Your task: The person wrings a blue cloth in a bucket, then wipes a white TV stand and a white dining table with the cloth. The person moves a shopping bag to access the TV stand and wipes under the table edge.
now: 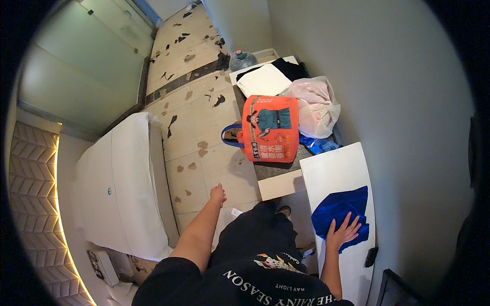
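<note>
My right hand (344, 233) lies flat with its fingers spread on a dark blue cloth (340, 208). The cloth is spread, with some creases, over the white top of a long desk or cabinet (331, 168) along the wall. Away from any surface, my left hand (218, 196) hangs over the tiled floor with its fingers curled in; nothing shows in it. A small black object (371, 257) sits near the wall-side edge of the white top, below the cloth in the picture.
Ahead, an orange bag (271, 128), a pale plastic bag (316, 105) and a blue packet (318, 144) crowd a low grey surface (273, 171). Beyond stands a large water bottle (242, 60). At left is a white-covered bed (126, 183). Torn scraps (203, 144) litter the floor.
</note>
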Tool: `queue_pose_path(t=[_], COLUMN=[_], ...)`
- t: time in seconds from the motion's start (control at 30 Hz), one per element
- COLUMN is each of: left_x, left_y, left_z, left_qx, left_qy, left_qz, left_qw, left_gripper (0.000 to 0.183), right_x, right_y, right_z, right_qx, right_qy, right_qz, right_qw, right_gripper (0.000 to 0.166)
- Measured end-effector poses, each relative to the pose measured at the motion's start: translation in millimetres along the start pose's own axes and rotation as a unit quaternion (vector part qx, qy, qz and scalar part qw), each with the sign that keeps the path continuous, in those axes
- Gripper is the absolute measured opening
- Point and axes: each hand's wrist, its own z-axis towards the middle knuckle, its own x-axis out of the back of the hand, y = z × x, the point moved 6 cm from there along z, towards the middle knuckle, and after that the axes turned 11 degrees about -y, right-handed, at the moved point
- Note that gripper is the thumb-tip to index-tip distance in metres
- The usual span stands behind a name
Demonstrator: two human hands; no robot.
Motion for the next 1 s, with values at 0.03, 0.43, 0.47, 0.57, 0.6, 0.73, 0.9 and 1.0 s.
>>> queue_pose_path(t=[0.03,0.43,0.47,0.57,0.6,0.73,0.9,1.0], left_x=[4.4,13.3,16.9,27.7,21.6,-9.2,-31.9,-137.6], left_y=[-5.4,32.7,40.6,61.3,79.9,112.6,151.9,172.9], left_z=[-3.0,73.1,91.4,164.5,195.9,268.6,329.5,276.8], left_qx=[0.012,0.020,0.023,0.090,0.084,0.039,0.030,0.215], left_qy=[0.013,0.043,0.056,0.023,-0.011,-0.083,-0.072,-0.307], left_qz=[0.013,-0.082,-0.100,-0.145,-0.165,-0.094,-0.141,-0.184], left_qw=[1.000,0.995,0.993,0.985,0.983,0.991,0.987,0.908], left_gripper=[0.056,0.051,0.052,0.057,0.060,0.069,0.049,0.040], right_x=[11.6,-27.8,-45.3,-99.5,-120.2,-173.0,-168.8,-181.6], right_y=[-14.3,-292.7,-317.4,-392.1,-409.9,-450.5,-510.1,-493.9], right_z=[5.3,44.0,47.4,59.7,62.9,76.8,94.1,106.1], right_qx=[0.029,0.256,0.263,0.230,0.188,-0.008,-0.076,-0.120], right_qy=[0.021,-0.156,-0.166,-0.170,-0.172,-0.133,-0.140,-0.082], right_qz=[0.025,0.325,0.329,0.350,0.340,0.310,0.241,0.178], right_qw=[0.999,0.897,0.892,0.892,0.905,0.941,0.957,0.973], right_gripper=[0.073,0.075,0.077,0.083,0.090,0.118,0.128,0.127])
